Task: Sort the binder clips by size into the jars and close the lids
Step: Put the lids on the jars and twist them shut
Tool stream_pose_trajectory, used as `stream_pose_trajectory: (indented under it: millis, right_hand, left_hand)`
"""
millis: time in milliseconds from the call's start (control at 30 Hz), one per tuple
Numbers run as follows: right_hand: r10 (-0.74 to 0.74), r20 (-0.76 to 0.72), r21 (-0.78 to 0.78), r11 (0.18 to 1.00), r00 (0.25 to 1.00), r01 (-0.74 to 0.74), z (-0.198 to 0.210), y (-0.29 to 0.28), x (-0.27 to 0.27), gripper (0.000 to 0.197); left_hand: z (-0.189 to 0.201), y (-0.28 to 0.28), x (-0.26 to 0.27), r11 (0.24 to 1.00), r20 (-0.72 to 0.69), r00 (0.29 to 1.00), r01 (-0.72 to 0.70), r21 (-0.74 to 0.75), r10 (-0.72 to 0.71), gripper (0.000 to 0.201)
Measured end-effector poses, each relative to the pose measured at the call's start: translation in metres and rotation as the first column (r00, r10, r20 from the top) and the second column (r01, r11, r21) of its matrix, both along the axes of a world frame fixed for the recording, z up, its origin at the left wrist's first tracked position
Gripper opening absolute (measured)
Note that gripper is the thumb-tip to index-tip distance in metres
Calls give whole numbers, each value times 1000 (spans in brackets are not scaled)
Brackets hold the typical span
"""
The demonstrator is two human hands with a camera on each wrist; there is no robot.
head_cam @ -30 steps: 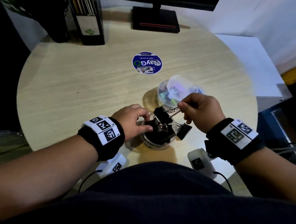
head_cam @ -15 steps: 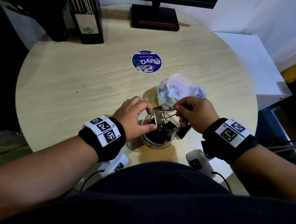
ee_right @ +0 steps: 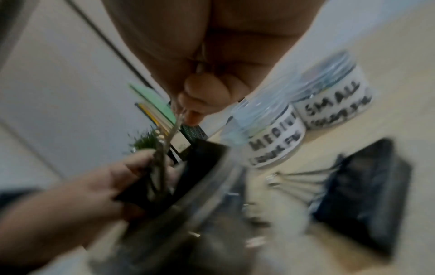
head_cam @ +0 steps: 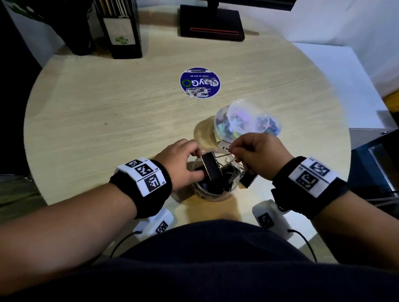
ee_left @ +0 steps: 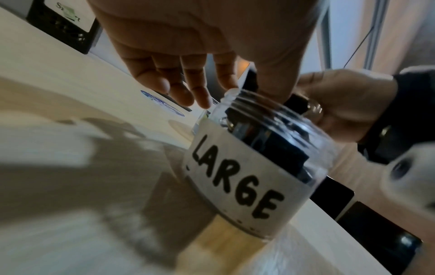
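A large black binder clip (head_cam: 211, 169) stands at the mouth of the jar labelled LARGE (ee_left: 237, 178), which is already crowded with black clips. The right hand (head_cam: 258, 154) pinches its wire handle, likely to steer it in, while the left hand (head_cam: 182, 159) grips the clip's body between thumb and fingers (ee_left: 197, 93) at the rim. One more large clip (ee_right: 367, 188) lies on the bench (head_cam: 117, 114) beside the jar. Behind stand the MEDIUM jar (ee_right: 273, 143) and SMALL jar (ee_right: 334, 100).
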State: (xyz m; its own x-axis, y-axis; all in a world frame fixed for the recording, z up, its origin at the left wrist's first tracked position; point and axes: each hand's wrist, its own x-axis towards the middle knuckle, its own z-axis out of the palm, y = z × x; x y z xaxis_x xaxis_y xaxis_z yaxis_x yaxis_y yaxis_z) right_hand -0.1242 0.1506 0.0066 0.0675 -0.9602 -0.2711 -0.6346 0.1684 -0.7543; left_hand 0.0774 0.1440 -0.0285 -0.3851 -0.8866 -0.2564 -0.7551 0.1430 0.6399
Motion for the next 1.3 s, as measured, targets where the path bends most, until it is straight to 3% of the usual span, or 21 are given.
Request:
stream_pose_trajectory:
  millis: [100,333,467,600,667,767,933,1067,1300]
  right_hand:
    - [73,-265,-23,996,961,-82,-6,1,-10,10]
    - [128,-386,-30,988,914,-151,-8,4,-14,16]
    - [24,-273,-114,992,962,-57,-4,4,-13,12]
    - [-12,-70,-146,989,997,1,6,8,-5,9]
    - [88,-128,-116,988,988,-103,10,11,-2,8]
    - [194,-336,-93,967,922,-238,5,11,-5,12]
    - [102,-385,-86,986,917,-146,-3,9,-22,13]
    - [110,-413,-71,986,904,-152,-4,9,-23,14]
    - [50,-373,-106,990,926,-96,-3,7,-9,16]
  left_hand:
    - [-2,1,2,1000,-54,998,-22,-12,22,34]
    - [-3,4,3,994,-162,985,-52,92,67,31]
    - [-5,0,8,986,-245,966,-48,162,87,33]
    - [-6,-4,13,995,-210,975,-51,89,69,38]
    - [-5,-5,11,999,-217,976,-5,54,17,43]
    - [-3,-6,5,999,-135,990,43,29,-39,37]
    - [-5,-6,4,997,-109,994,40,63,-32,33]
    - [-5,-5,4,996,-137,991,15,89,-3,26]
    - [-3,-3,4,993,-171,981,-76,91,91,28]
